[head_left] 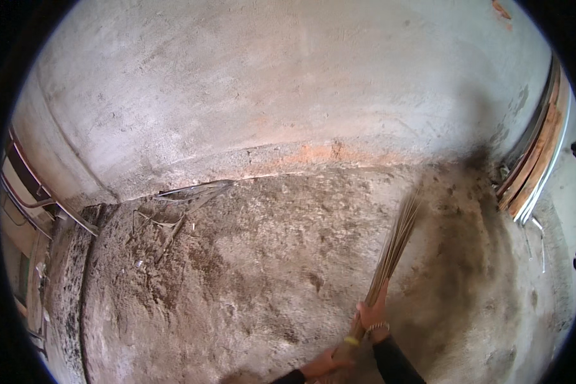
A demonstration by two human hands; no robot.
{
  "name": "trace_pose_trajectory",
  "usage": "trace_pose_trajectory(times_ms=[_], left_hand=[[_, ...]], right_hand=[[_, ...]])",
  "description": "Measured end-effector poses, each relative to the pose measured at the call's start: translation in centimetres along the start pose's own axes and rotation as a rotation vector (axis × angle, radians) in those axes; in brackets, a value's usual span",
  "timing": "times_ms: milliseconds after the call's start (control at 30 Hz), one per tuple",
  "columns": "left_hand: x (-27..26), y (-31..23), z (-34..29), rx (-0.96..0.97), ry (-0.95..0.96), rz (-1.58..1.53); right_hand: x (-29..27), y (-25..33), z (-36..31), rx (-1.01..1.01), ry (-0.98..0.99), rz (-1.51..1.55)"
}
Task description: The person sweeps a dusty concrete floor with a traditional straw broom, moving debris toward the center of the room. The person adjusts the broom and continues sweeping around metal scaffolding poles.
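A long broom of thin twigs (395,249) slants from the lower middle up toward the wall, its loose tips over the dirt floor. My right hand (374,313), with a beaded bracelet at the wrist, is closed around the lower part of the bundle. Nearer me, my left hand (326,365) grips the butt end, just below a yellow band (351,341); it is slightly blurred. Dark sleeves cover both forearms. Whether the tips touch the floor I cannot tell.
A rough pale wall (288,83) closes off the far side. Loose dirt and dry debris (166,224) lie at the left, with a crumpled plastic strip (198,191) along the wall's foot. Wooden boards (537,153) and white strips lean at the right; metal bars (51,201) stand far left.
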State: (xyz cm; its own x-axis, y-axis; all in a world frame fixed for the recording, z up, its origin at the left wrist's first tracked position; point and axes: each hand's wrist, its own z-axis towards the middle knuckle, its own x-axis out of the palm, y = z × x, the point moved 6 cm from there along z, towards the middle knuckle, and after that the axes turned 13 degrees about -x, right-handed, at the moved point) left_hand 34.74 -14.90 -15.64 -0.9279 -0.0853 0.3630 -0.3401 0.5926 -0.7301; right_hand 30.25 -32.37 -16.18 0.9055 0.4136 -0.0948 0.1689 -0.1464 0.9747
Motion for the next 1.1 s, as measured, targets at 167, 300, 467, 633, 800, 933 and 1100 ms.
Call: trace_pose_trajectory(times_ms=[167, 300, 467, 633, 800, 933, 1100], left_hand=[[-5.1, 0.0, -2.7, -0.203, -0.313, -0.645], [-6.3, 1.1, -6.5, 0.068, -0.796, -0.890], [-6.6, 5.4, -11.1, 0.179, -0.878, -0.690], [-7.7, 8.0, -16.4, 0.019, -0.541, 0.200], [-6.0, 9.5, -21.7, -0.557, -0.030, 0.106], [-4.4, 9.5, -26.9, -0.524, -0.339, -0.354], [-7.1, 9.8, -31.7, -0.420, -0.713, -0.668]], right_hand=[[17.7, 0.0, 4.9, -0.752, 0.875, -1.081], [29.6, 0.1, 0.5, -0.184, 1.052, -0.212], [30.0, 1.5, -6.2, -0.101, 1.004, 0.023], [14.6, 1.7, -6.8, -0.005, 0.372, 0.251], [7.2, -4.1, -11.3, 0.314, 0.271, -0.187], [19.4, -8.2, -15.0, 0.039, 0.797, -0.518], [39.4, -5.5, -15.3, -0.279, 1.087, -0.464]])
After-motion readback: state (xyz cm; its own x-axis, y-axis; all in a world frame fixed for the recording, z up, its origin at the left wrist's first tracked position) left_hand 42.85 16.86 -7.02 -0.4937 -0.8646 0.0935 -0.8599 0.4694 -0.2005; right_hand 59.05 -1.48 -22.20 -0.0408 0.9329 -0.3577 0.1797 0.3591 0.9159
